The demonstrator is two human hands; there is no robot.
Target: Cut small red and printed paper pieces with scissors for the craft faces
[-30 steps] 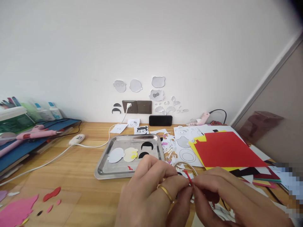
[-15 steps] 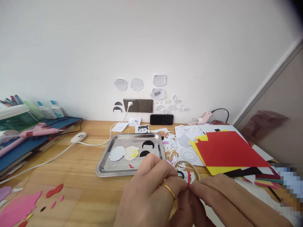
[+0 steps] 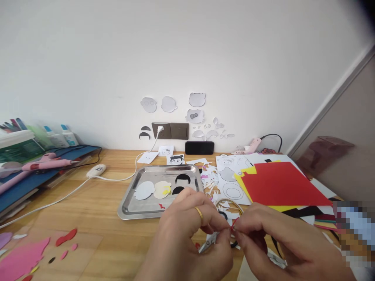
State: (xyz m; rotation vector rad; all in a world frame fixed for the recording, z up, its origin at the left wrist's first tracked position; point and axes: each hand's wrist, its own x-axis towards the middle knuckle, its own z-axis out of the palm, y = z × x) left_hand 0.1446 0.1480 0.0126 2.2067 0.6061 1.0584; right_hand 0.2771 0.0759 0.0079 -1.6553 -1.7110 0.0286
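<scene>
My left hand (image 3: 195,234), with a gold ring on one finger, pinches a small red cut-out piece (image 3: 234,223) by its edge. From the other side my right hand (image 3: 281,238) grips the same piece between thumb and fingertips. Most of the piece is covered by the fingers; it looks curved. Beneath the hands lies a metallic tool (image 3: 208,242), largely hidden. Just left of my hands sits a metal tray (image 3: 129,212) holding a white head-shaped cut-out (image 3: 144,190), a cream one (image 3: 160,189) with a yellow bit, black hair-shaped pieces (image 3: 183,179) and a tiny red piece (image 3: 161,206).
Red sheets (image 3: 284,183) over yellow ones lie at right, beside printed pages (image 3: 231,190) and white scraps (image 3: 209,175). A phone (image 3: 199,148) leans on the wall. At left are a pink glue gun (image 3: 48,162), a white cable (image 3: 114,179) and pink foam pieces (image 3: 25,255).
Both hands have tilted and opened out around the red piece, which has turned from upright to curved between the fingertips. More of the metallic tool below now shows.
</scene>
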